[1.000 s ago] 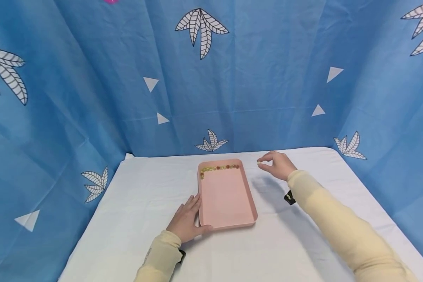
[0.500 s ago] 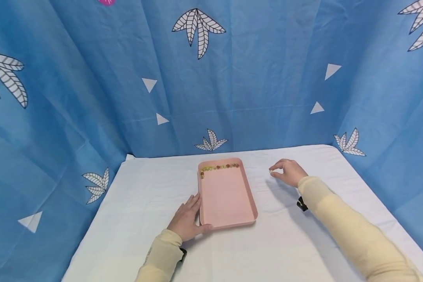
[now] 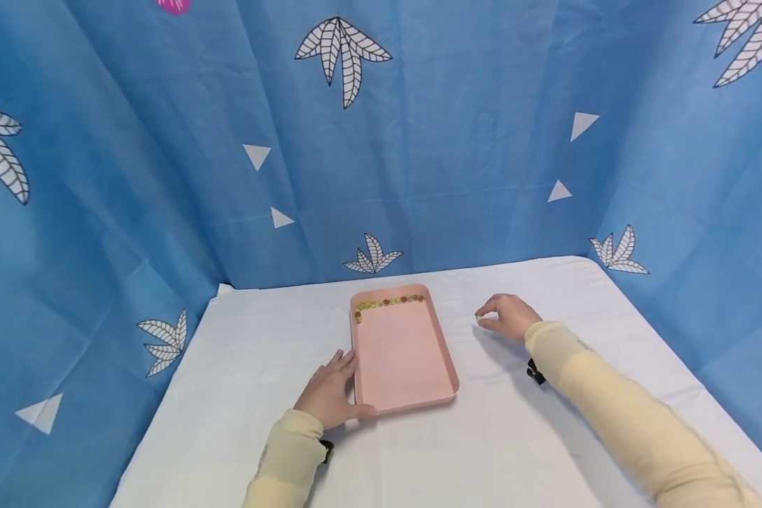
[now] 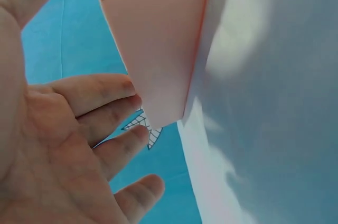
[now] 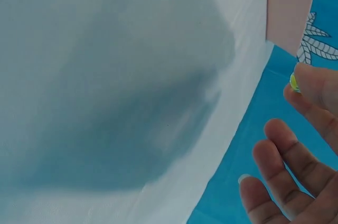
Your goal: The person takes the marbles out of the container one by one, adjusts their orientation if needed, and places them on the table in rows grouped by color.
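Two hands work over a white-covered table (image 3: 228,367) in the head view. Near its far edge lies a pink tray (image 3: 406,363), with small green and red bead-like pieces (image 3: 386,302) lined along the tray's far edge and round its far left corner, a short way down the left edge. The left hand (image 3: 327,396) rests at the near left corner, fingers along the left edge, thumb on the near one, gripping nothing. Beyond the tray's right edge, above the table, the right hand (image 3: 509,316) pinches a yellow-green bead (image 3: 478,317). A blue patterned curtain (image 3: 476,106) hangs behind.

From the left wrist, extended fingers (image 4: 97,92) meet the tray's side wall.

From the right wrist, thumb and forefinger clasp the bead; the other three fingers are loosely bent, apart from it.
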Demonstrator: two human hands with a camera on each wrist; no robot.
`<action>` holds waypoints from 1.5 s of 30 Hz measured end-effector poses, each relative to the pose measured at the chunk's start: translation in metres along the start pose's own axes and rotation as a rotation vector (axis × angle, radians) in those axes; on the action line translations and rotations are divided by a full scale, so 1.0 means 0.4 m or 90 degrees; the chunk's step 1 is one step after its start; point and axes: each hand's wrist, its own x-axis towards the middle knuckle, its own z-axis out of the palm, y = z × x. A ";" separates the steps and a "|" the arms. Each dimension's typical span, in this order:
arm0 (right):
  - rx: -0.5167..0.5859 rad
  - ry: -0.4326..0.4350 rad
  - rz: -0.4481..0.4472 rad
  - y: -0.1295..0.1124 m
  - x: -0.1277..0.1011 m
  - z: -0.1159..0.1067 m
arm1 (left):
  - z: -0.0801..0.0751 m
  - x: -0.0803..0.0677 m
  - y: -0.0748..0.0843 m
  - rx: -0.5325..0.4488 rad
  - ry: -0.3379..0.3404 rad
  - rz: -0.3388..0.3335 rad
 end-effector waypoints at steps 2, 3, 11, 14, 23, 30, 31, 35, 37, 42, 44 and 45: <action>-0.008 -0.002 -0.007 -0.002 0.004 0.008 | 0.000 -0.004 -0.003 -0.003 0.003 0.002; -0.012 0.000 -0.010 -0.004 0.005 0.012 | 0.000 -0.005 -0.003 -0.004 0.005 0.003; -0.036 0.001 -0.050 -0.025 0.024 0.040 | -0.006 -0.010 0.000 -0.007 0.001 -0.008; -0.034 -0.010 -0.043 -0.042 0.032 0.051 | -0.008 -0.014 0.002 -0.006 0.001 -0.016; -0.047 -0.028 -0.035 -0.065 0.056 0.082 | -0.012 -0.016 0.004 -0.012 -0.007 -0.012; -0.058 -0.045 -0.011 -0.070 0.062 0.094 | 0.002 -0.013 -0.009 -0.010 -0.004 -0.002; -0.059 -0.046 -0.004 -0.071 0.062 0.095 | 0.003 -0.014 -0.010 -0.011 -0.002 -0.003; -0.054 -0.039 0.002 -0.072 0.061 0.100 | 0.007 -0.014 -0.013 -0.019 0.008 -0.003; -0.050 -0.039 0.007 -0.072 0.061 0.100 | 0.008 -0.013 -0.015 -0.021 0.009 0.001; -0.045 -0.039 0.010 -0.068 0.060 0.099 | 0.011 -0.007 -0.020 -0.006 0.002 0.002; -0.045 -0.037 0.005 -0.066 0.060 0.098 | 0.010 -0.006 -0.020 -0.004 0.001 0.004; -0.045 -0.038 0.002 -0.066 0.061 0.098 | 0.009 -0.005 -0.020 -0.003 -0.001 0.003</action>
